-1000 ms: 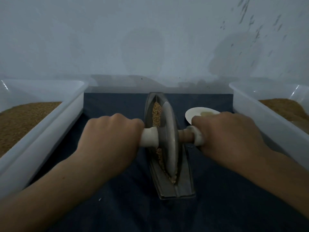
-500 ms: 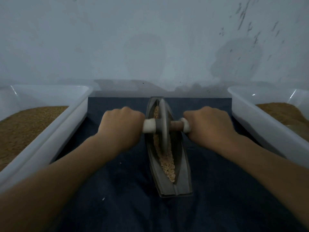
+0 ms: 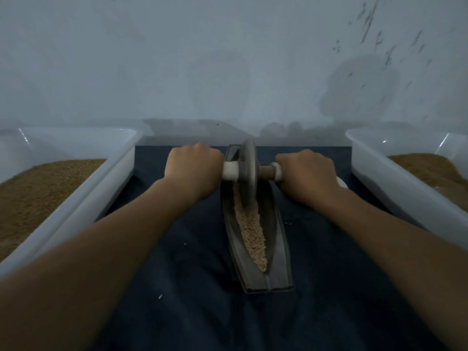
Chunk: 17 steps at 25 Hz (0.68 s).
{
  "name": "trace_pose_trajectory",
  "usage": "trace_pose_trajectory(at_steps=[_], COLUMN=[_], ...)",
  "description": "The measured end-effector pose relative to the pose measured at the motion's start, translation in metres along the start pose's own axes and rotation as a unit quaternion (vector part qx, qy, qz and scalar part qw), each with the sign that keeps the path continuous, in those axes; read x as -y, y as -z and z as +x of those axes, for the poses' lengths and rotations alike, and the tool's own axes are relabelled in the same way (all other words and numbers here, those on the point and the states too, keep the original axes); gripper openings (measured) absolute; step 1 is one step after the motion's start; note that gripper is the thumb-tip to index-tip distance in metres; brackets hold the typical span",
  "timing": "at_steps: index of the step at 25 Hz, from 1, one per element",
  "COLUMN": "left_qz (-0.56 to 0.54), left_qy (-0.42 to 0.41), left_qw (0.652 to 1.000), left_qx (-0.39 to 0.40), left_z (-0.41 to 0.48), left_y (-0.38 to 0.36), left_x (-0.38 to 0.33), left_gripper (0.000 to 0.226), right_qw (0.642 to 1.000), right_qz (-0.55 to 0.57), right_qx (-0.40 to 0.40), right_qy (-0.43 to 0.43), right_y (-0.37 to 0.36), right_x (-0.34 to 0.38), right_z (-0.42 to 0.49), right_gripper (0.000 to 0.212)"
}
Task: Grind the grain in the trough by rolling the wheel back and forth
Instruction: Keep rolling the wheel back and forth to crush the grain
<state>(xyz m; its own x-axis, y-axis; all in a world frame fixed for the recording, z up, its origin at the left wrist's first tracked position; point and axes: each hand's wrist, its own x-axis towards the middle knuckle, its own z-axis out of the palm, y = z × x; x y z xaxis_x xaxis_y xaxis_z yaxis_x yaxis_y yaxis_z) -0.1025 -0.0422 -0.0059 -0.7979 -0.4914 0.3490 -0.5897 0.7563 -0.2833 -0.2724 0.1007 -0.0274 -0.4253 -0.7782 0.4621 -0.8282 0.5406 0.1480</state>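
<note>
On the left stands a white tub (image 3: 83, 206) filled with brown material. Next, the left hand (image 3: 192, 168) is curled tightly around the left end of the axle (image 3: 266, 171), which passes through the wheel (image 3: 248, 173). The wheel stands upright at the far end of the trough (image 3: 277, 249), and the grain (image 3: 250, 231) lies in the groove from under the wheel to the near tip. The right hand (image 3: 306, 173) grips the right end in the same way. Beyond it stands a second tub (image 3: 395, 193).

I judge this is the far end of a stroke. The next move calls for an even pull with both hands toward the body, with the wheel kept upright in the groove.

Counted: two tubs, two hands, one wheel, one trough.
</note>
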Motion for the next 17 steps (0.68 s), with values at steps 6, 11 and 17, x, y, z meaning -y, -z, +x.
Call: trace_pose_trajectory(at_steps=[6, 11, 17], left_qz=[-0.024, 0.006, -0.008], left_qy=[-0.072, -0.011, -0.002], left_qw=[0.992, 0.999, 1.000], left_qx=[-0.097, -0.041, 0.007], left_z=[-0.084, -0.046, 0.002], left_y=[0.010, -0.009, -0.001], left_x=[0.012, 0.002, 0.002], left_gripper=[0.050, 0.015, 0.014], right_qw=[0.982, 0.996, 0.999], right_qz=[-0.023, -0.043, 0.001], right_qx=[-0.139, -0.050, 0.035], right_qy=[0.123, 0.056, -0.015], right_y=[0.037, 0.010, 0.007], right_x=[-0.005, -0.005, -0.001], right_z=[-0.074, -0.045, -0.003], right_gripper=[0.056, 0.044, 0.018])
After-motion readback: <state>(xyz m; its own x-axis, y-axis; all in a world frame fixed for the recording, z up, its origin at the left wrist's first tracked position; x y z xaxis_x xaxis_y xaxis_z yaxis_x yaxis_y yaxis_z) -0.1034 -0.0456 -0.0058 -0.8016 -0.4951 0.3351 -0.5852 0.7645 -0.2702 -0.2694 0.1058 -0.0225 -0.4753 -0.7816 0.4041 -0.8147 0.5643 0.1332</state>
